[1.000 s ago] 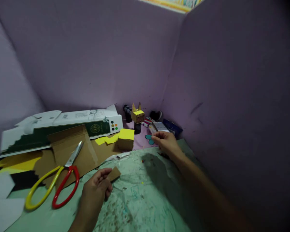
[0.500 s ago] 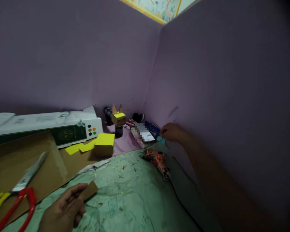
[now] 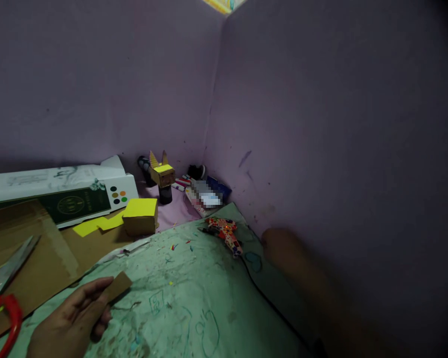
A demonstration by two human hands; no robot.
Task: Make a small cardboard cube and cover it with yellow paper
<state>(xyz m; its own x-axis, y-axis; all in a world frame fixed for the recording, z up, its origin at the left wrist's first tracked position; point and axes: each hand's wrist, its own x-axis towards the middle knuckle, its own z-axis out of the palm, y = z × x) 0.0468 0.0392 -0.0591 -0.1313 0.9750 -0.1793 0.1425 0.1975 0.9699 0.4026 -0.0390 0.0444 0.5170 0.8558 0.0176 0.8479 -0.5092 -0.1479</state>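
My left hand, low at the left, pinches a small cardboard strip between thumb and fingers. The strip points up and to the right over the green cloth. My right hand is closed and blurred beside the right wall. Just below its fingertips is a teal two-looped thing, like scissor handles; how the fingers grip it is hidden. To the left of that hand lies a patterned glue gun with a lit orange light and a black cord.
Red-handled scissors rest on a cardboard sheet at left. Behind are a yellow-topped cardboard block, a long white-and-green box and a cardboard animal head on a dark stand. Markers lie near the corner.
The view has turned right and down. My right hand has come back from the corner along the wall, the teal two-looped thing moving with it. My left hand still holds the cardboard strip.
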